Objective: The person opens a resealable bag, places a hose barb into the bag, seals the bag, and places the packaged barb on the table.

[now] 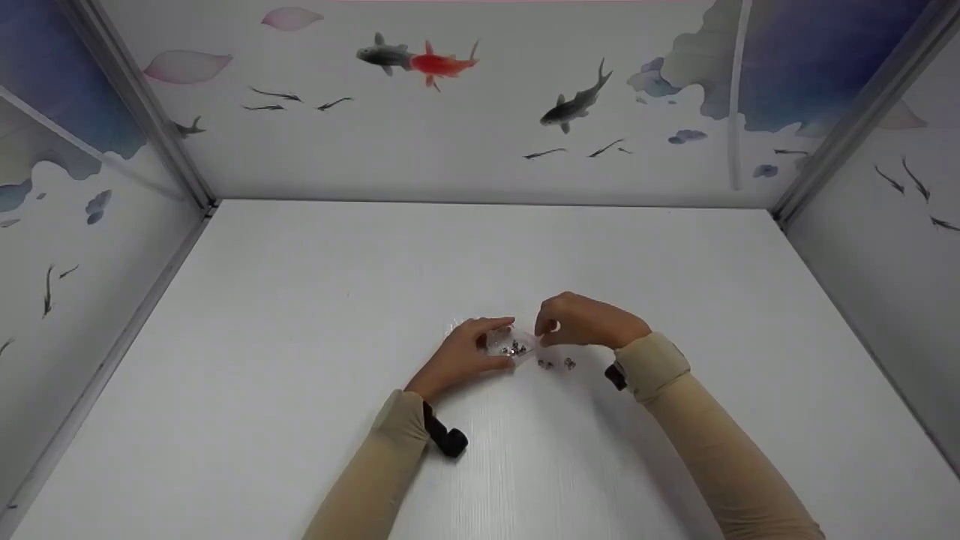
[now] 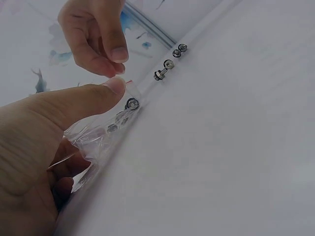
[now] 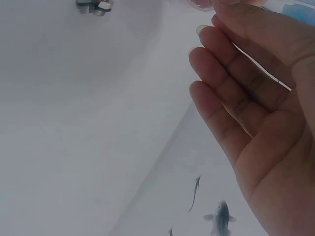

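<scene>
A small clear plastic bag (image 1: 527,341) with several small metal screws (image 1: 514,349) inside is held in my left hand (image 1: 469,352), fingers along its far side and thumb along the near side. In the left wrist view the crumpled bag (image 2: 98,140) lies under my left thumb, its red-lined edge by the thumb tip. My right hand (image 1: 585,321) is curled at the bag's right end, thumb and forefinger tips together right at its edge; I cannot tell what they pinch. Loose screws (image 2: 160,73) lie on the table just beyond the bag.
The white table (image 1: 300,420) is enclosed by a back panel (image 1: 480,150) and side panels printed with fish and petals. Metal posts (image 1: 840,120) stand at the back corners. Black wrist straps (image 1: 448,439) sit over beige sleeves.
</scene>
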Available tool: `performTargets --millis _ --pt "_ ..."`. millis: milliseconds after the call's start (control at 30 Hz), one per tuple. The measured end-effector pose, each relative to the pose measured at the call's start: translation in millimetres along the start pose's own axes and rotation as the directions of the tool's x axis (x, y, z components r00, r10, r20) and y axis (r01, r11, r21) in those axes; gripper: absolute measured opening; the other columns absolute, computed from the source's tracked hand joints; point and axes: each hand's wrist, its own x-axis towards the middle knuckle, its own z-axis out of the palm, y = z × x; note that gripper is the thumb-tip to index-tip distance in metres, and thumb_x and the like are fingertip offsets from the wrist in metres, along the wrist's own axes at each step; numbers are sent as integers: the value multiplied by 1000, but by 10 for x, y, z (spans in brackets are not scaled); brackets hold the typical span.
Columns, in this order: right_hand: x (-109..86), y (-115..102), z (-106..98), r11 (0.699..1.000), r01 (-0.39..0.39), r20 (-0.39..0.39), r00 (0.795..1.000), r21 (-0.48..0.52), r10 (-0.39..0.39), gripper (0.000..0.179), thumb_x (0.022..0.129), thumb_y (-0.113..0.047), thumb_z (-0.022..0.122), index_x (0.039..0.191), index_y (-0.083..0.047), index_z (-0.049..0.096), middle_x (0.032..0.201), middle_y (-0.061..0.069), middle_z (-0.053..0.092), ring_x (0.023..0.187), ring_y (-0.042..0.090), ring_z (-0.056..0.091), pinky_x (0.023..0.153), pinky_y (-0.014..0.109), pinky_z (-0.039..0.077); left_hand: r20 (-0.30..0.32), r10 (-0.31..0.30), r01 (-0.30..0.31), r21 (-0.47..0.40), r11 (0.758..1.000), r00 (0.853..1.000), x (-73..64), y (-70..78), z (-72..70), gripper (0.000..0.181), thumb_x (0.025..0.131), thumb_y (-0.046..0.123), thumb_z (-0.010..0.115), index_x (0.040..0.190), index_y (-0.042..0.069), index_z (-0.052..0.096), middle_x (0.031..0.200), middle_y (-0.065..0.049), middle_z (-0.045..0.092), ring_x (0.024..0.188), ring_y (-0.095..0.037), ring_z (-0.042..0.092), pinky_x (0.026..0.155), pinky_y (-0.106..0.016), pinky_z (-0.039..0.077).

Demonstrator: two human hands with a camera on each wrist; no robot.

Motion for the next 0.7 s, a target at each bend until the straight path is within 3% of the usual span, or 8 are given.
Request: performTargets --millis 167,300,700 --pt "-52 65 10 996 -87 42 995 16 87 13 86 -12 71 98 -11 75 95 -1 70 89 14 60 83 35 52 1 -10 10 6 1000 1000 7 3 1 64 79 30 79 138 21 54 133 0 58 115 -18 51 99 -37 40" --pt "-88 109 15 991 -128 71 989 23 126 13 85 -12 72 97 -11 75 94 -2 71 88 14 61 82 36 52 -2 -12 12 14 1000 1000 5 3 -1 65 79 31 79 138 21 54 133 1 59 111 -17 51 97 -35 41" --pt "-160 170 60 989 -149 102 984 10 147 13 83 -10 74 96 -13 76 93 -3 71 85 11 61 79 33 53 -8 2 -2 4 1000 1000 4 6 2 64 79 30 79 137 18 55 128 -1 61 102 -15 50 90 -33 42"
